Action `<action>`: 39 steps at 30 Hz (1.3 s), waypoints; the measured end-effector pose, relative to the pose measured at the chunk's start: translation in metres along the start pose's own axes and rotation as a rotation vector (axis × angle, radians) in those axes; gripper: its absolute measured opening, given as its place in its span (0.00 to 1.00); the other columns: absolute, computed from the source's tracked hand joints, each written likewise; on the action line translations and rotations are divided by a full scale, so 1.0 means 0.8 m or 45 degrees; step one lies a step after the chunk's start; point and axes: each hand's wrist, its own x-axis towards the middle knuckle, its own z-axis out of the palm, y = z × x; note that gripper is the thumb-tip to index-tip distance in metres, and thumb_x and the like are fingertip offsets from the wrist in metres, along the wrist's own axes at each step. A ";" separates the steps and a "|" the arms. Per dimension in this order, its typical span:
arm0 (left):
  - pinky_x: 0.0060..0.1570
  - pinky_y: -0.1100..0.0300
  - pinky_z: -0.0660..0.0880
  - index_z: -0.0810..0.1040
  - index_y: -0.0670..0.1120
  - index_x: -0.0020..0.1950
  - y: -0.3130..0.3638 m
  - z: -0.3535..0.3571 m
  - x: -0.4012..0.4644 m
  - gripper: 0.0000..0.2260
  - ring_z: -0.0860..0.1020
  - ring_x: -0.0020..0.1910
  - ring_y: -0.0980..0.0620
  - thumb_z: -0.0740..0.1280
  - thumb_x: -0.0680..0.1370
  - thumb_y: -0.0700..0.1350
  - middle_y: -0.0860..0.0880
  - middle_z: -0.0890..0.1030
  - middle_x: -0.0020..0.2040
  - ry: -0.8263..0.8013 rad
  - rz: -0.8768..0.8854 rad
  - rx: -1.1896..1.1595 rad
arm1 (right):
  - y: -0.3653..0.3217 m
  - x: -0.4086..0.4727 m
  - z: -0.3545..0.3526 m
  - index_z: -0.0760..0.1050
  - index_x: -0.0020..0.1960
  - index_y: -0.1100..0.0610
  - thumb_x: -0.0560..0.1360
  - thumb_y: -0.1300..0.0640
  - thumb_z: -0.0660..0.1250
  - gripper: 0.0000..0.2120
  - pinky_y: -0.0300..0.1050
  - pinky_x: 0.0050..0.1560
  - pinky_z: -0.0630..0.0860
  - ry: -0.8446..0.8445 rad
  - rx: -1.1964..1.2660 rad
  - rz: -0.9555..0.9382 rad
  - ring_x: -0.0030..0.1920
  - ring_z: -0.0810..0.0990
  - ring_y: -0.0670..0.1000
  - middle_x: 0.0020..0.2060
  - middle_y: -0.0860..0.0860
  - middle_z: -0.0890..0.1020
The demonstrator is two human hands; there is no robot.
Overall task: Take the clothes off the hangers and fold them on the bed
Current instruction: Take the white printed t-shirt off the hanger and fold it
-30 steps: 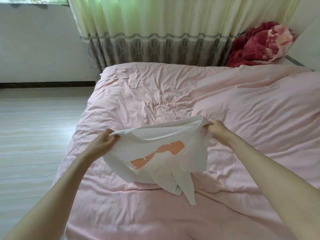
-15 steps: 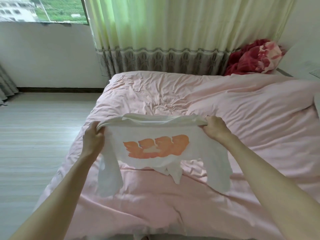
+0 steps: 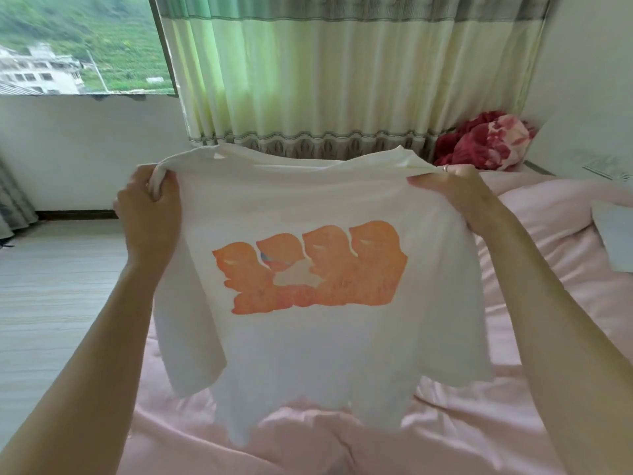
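A white T-shirt [image 3: 308, 354] with an orange print hangs spread out in the air in front of me, above the pink bed [image 3: 531, 440]. My left hand [image 3: 150, 207] grips its left shoulder, fingers curled round bunched fabric. At the other shoulder my right hand [image 3: 452, 186] pinches the cloth; a ring shows on one finger. Both sleeves dangle down and the hem hangs just over the bedcover. No hanger is in view.
A red and pink blanket [image 3: 486, 142] lies bundled at the bed's far right corner. A pale pillow [image 3: 613, 234] sits at the right edge. Green-white curtains [image 3: 342, 80] and a window are behind the bed. Light wooden floor [image 3: 51, 286] runs along the left.
Both hands have lifted the T-shirt from low over the bed up to chest height, and it now hangs flat and fully spread. The view has tilted upward.
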 end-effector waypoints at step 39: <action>0.43 0.54 0.66 0.76 0.45 0.52 -0.570 0.397 0.008 0.09 0.74 0.46 0.41 0.61 0.80 0.49 0.40 0.77 0.44 -0.890 -0.692 0.769 | 0.525 0.438 0.323 0.76 0.42 0.56 0.73 0.61 0.70 0.03 0.32 0.29 0.73 -0.490 -0.196 0.835 0.29 0.79 0.43 0.30 0.46 0.81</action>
